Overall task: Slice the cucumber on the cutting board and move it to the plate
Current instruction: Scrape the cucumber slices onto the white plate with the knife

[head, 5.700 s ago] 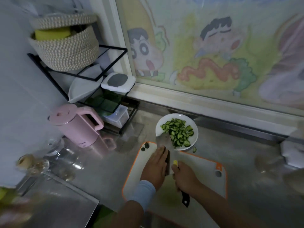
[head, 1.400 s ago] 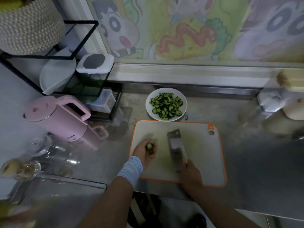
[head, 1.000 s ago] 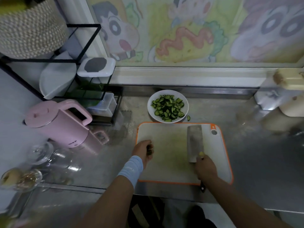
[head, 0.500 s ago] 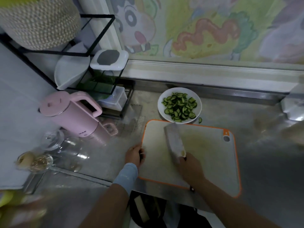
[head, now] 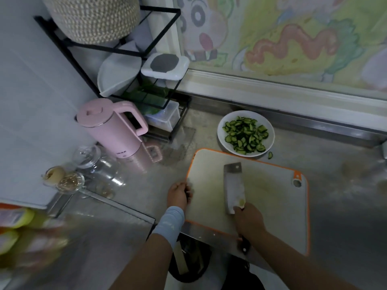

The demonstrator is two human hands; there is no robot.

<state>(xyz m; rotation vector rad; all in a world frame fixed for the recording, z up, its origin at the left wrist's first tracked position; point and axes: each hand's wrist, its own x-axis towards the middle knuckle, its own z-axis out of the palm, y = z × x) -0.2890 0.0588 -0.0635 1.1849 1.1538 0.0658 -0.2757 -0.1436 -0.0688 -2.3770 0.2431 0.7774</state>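
Left hand (head: 178, 194) withdrawn to cutting board (head: 272, 197) left edge, fingers curled; holding anything or not, cannot tell. Right hand (head: 249, 223) clamped on knife (head: 233, 185) lying on board. Cucumber slices (head: 245, 135) on plate (head: 245, 114), stray slice (head: 270, 155) on tabletop (head: 335, 185); slicing looks finished.

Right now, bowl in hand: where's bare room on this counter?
Bare steel counter lies right of the orange-rimmed cutting board, nearer than the round white plate. The board's right half, past the steel cleaver, is bare. Crowded left: pink kettle, glass jars, black wire rack.
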